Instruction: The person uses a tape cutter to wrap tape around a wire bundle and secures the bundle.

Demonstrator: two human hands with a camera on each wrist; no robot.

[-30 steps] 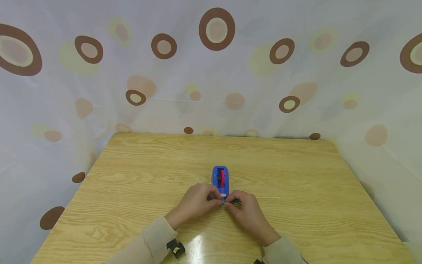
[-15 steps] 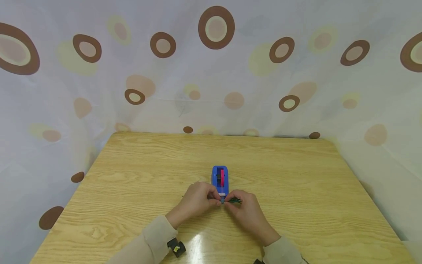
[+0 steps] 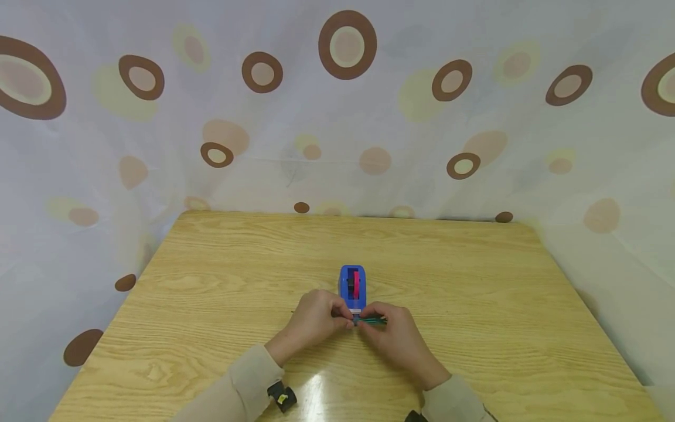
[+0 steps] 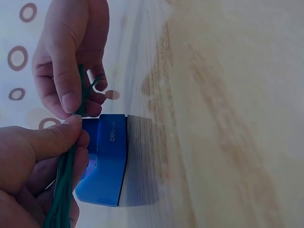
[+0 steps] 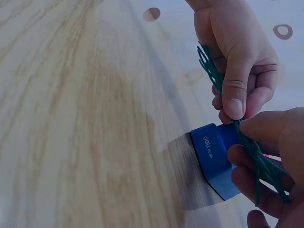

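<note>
A bundle of thin green strands (image 5: 256, 156) runs across both hands, in front of a blue tape dispenser (image 3: 346, 299). My left hand (image 3: 314, 319) pinches the bundle between thumb and fingers. Close beside it, my right hand (image 3: 396, 334) pinches the same bundle, thumb tip nearly against the left thumb. Loose strand ends fan out past the right fingers in the right wrist view; the other end of the bundle (image 4: 61, 194) lies along the left palm in the left wrist view. A pink tape roll (image 3: 356, 285) sits in the dispenser, whose front end is right at the fingertips.
The dispenser stands on a wood-grain table (image 3: 448, 264). Behind the table hangs a pale curtain (image 3: 401, 135) with brown ring patterns. A black strap device (image 3: 282, 396) is on the left wrist, beside a beige sleeve (image 3: 253, 375).
Both hands stay in nearly the same place in front of the dispenser. The green strands showing past the right fingers look slightly longer and straighter now.
</note>
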